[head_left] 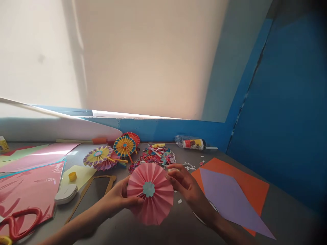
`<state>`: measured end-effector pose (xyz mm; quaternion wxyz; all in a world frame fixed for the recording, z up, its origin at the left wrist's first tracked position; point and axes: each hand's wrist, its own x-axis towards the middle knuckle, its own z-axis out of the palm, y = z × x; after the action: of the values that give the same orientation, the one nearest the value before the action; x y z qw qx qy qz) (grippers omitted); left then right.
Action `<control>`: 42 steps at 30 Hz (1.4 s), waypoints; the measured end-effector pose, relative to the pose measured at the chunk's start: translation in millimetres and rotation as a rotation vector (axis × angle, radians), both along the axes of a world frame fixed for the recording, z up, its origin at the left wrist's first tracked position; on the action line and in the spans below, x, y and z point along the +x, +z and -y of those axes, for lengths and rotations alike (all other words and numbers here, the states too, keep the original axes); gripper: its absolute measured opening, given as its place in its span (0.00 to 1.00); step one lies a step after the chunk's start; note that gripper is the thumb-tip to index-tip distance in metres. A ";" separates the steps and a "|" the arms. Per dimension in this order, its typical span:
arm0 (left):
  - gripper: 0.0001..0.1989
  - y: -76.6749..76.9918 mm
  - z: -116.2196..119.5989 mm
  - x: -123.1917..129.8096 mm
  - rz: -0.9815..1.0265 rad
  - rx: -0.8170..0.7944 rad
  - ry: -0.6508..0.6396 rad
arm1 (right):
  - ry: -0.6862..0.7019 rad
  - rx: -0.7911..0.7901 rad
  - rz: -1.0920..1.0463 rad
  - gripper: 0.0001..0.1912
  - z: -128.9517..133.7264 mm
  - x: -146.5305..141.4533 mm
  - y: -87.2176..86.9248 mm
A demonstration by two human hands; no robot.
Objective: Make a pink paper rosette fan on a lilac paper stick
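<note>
A round pink pleated paper rosette [159, 206] faces me above the grey table, with a pale blue scalloped paper piece [149, 189] at its centre. My left hand [119, 196] grips its left side, the thumb lying across the front folds and the other fingers behind. At the right rim, the thumb and fingertips of my right hand [187, 189] close on the paper edge. Beyond the rosette lies a heap of colourful paper scraps [155, 156]. Finished-looking pleated paper fans, one yellow and blue [124, 145] and one yellow and purple [98, 156], rest to the left.
Red-handled scissors [25, 224], a white case [65, 194], a yellow cap [72, 176] and a phone [94, 190] lie left. Orange [255, 183] and purple sheets [230, 194] cover the right side. A bottle [194, 144] lies by the blue wall [286, 102].
</note>
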<state>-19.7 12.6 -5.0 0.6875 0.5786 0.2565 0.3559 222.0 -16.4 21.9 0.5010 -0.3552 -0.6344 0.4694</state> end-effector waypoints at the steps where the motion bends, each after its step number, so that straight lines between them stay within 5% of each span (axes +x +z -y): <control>1: 0.28 0.8 -3.7 -3.1 -0.005 0.018 -0.026 | 0.031 0.027 0.043 0.09 -0.6 3.9 1.1; 8: 0.29 -2.4 -6.7 -14.3 -0.031 0.039 -0.130 | 0.011 0.293 0.360 0.06 -8.5 14.3 -10.1; 20: 0.24 5.4 1.2 -21.4 -0.141 -0.050 -0.236 | -0.159 0.928 0.562 0.10 6.7 6.1 -22.1; 29: 0.27 10.6 4.3 -19.9 -0.148 -0.035 -0.238 | -0.118 0.850 0.580 0.06 5.7 6.2 -22.1; 34: 0.27 -1.0 4.7 -15.9 -0.112 -0.055 -0.230 | -0.211 0.913 0.699 0.08 11.1 3.6 -22.5; 42: 0.27 -8.8 -1.8 -17.0 -0.094 -0.009 -0.057 | -0.198 0.598 0.463 0.07 9.4 12.1 -23.6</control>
<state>-36.7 14.4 -13.8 0.6871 0.5988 0.2733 0.3075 234.1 -25.8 -1.7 0.4690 -0.3495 -0.8021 0.1208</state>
